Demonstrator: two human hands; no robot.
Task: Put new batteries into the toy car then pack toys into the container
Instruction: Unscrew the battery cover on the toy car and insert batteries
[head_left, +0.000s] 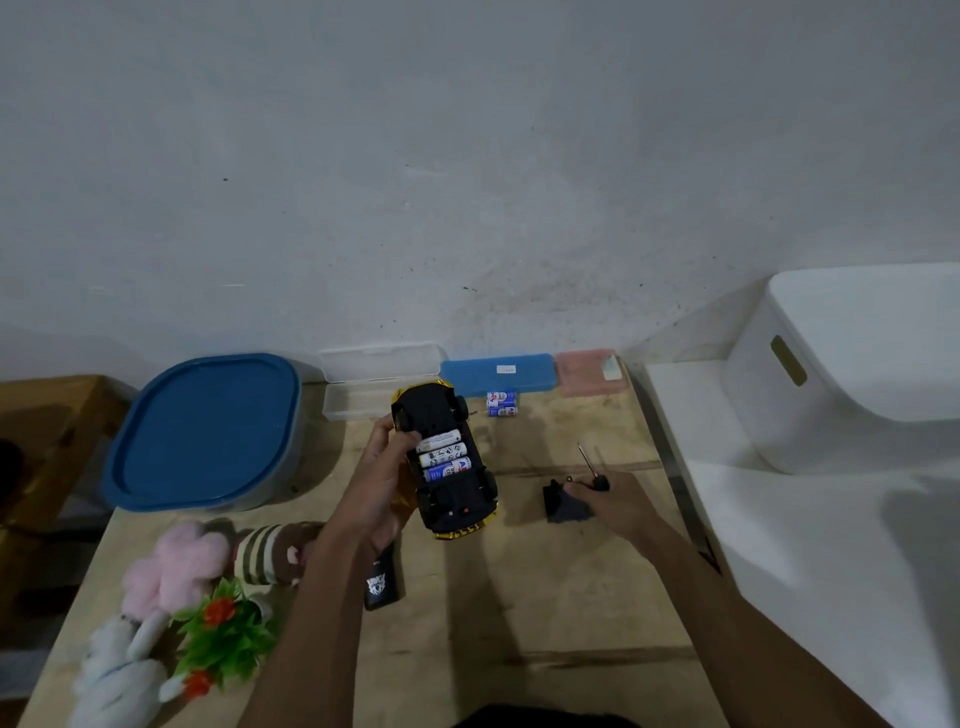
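My left hand holds the yellow and black toy car upside down above the wooden table. Its battery bay is uncovered, and three batteries lie side by side in it. My right hand rests on the table to the car's right, fingers on the black battery cover and touching the screwdriver. Two spare batteries lie near the far edge. The container with a blue lid stands at the left, closed.
Plush toys and a small fake plant sit at the front left. A black remote lies under my left forearm. A clear case, a blue case and a pink case line the wall. A white bin stands at the right.
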